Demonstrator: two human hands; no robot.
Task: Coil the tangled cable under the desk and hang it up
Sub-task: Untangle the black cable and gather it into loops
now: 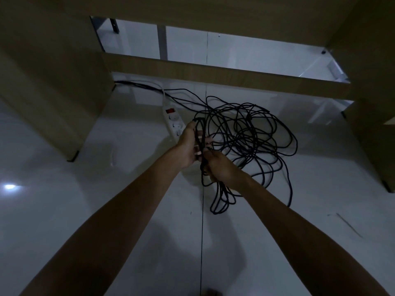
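Gripping dim cable (252,133) loops, left hand (188,146) and right hand (220,167) hide their crossings.

Both arms outstretched; left hand (189,146) and right hand (220,167) curled, touching.

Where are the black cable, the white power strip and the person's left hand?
black cable (267,133), head view, on the loose tangle on the floor.
white power strip (172,116), head view, just below its red switch.
left hand (188,146), head view, back of the hand.
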